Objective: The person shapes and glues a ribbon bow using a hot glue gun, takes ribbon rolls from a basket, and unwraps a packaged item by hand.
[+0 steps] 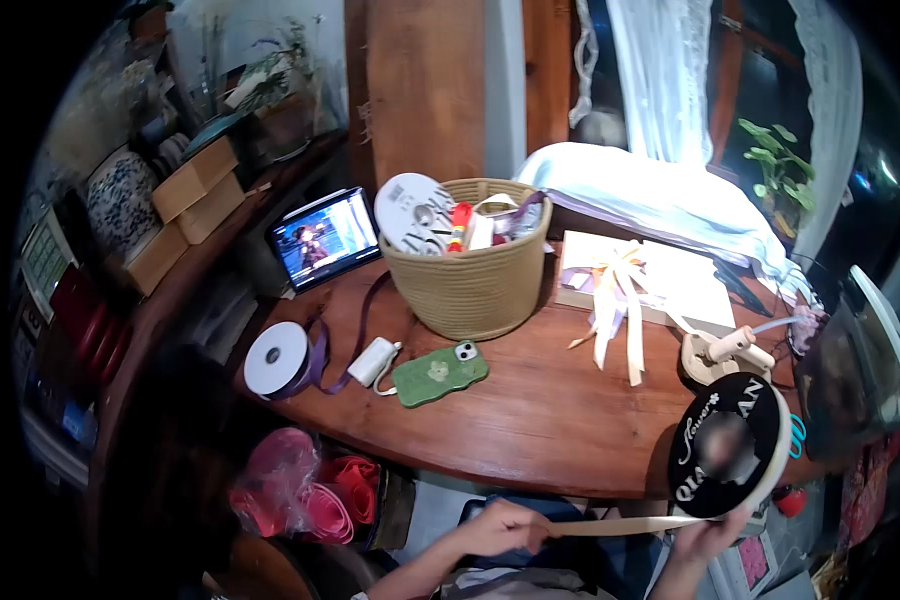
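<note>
My right hand (708,540) grips the lower edge of a ribbon spool (692,440), a black disc with white lettering and a pale rim. A cream ribbon (620,526) runs from the spool across to my left hand (508,527), whose fingers are closed on its end. The stretch between both hands looks straight and hangs in front of the table's front edge. Behind the spool, a wooden holder (715,358) carries a pale-handled tool (732,345). Teal scissor handles (796,437) show just right of the spool.
On the wooden table (530,430) are a woven basket (470,290) of ribbon rolls, a green-cased phone (440,373), a white charger (373,361), a white spool with purple ribbon (277,360), a lit tablet (325,240) and a bow-tied box (580,270). A clear bin (860,350) stands right.
</note>
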Action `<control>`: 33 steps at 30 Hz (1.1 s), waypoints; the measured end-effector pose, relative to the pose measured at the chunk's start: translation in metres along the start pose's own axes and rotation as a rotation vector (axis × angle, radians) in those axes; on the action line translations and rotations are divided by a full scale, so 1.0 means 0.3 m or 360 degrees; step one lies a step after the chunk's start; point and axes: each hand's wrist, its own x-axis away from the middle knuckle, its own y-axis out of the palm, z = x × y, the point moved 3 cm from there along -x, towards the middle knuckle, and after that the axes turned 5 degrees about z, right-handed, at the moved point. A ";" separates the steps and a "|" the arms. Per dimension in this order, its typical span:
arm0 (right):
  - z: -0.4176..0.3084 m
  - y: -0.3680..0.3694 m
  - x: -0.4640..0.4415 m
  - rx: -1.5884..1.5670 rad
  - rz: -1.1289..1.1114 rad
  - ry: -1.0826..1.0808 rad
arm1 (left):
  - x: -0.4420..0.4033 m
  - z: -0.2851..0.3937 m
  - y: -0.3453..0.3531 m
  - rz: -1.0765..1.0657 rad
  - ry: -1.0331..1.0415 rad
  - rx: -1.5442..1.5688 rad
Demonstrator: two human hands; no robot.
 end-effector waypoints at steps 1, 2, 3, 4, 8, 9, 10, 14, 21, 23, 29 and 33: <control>0.018 -0.048 -0.015 -0.0287 0.0068 0.0191 | 0.023 -0.008 -0.053 0.0098 -0.0138 -0.0009; 0.017 -0.038 -0.035 -0.0491 -0.0127 0.0246 | 0.035 0.006 -0.104 0.0128 -0.0095 -0.0208; 0.005 -0.026 -0.052 -0.0691 -0.0317 0.0303 | 0.043 0.024 -0.146 0.0154 -0.0060 -0.0400; 0.000 -0.029 -0.065 -0.0724 -0.0352 0.0300 | 0.050 0.041 -0.176 0.0182 -0.0034 -0.0555; -0.037 -0.047 -0.071 -0.0738 -0.0151 0.0280 | 0.080 0.053 -0.240 0.0071 -0.0060 -0.1091; -0.050 -0.049 -0.072 -0.0660 -0.0150 0.0240 | 0.087 0.055 -0.251 0.0025 -0.0058 -0.1228; -0.062 -0.053 -0.075 -0.0583 -0.0151 0.0198 | 0.097 0.079 -0.271 -0.0035 -0.0217 -0.1308; -0.023 -0.016 -0.066 0.0549 -0.0239 -0.0071 | 0.073 0.276 -0.396 0.0776 -0.0012 -0.0791; 0.188 0.245 0.005 0.2071 -0.1483 -0.0501 | -0.273 0.427 -0.967 0.2192 0.0687 -0.1084; 0.241 0.232 0.024 0.2106 -0.1532 -0.0531 | -0.380 0.438 -1.124 0.2239 0.0324 -0.1393; 0.277 0.194 0.030 0.2060 -0.1616 -0.0619 | -0.522 0.507 -1.066 0.1843 0.0561 -0.1320; 0.284 0.197 0.037 0.2069 -0.1518 -0.0685 | -0.536 0.539 -0.824 0.1275 0.0757 -0.1352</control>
